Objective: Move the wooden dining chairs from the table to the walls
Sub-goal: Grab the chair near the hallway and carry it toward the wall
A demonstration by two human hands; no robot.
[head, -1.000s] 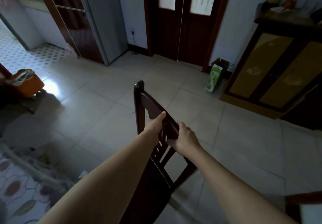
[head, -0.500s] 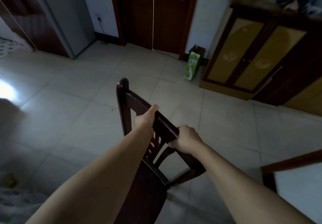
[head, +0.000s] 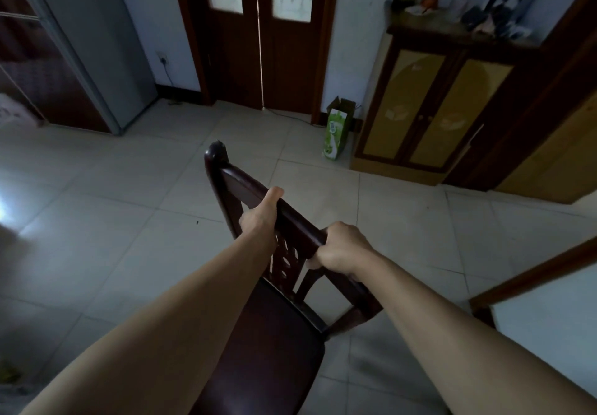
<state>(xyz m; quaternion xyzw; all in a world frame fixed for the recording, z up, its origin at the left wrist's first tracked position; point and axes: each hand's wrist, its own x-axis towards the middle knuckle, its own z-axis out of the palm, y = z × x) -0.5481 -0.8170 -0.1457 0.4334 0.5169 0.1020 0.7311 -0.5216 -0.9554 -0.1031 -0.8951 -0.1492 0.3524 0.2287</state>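
From my head view, the dark wooden dining chair (head: 258, 334) stands over the pale tiled floor (head: 113, 220) in front of me, its backrest rising at a tilt. The top rail runs from far left to near right, and the padded seat lies toward me. My left hand (head: 260, 219) grips the rail near its middle, thumb lying along the top. My right hand (head: 342, 248) is clamped round the rail's near-right end, fingers curled over it. The hands are apart on the rail. Far ahead are dark double doors (head: 258, 36), with a green carton (head: 336, 133) and a yellow-panelled cabinet (head: 429, 107) to their right.
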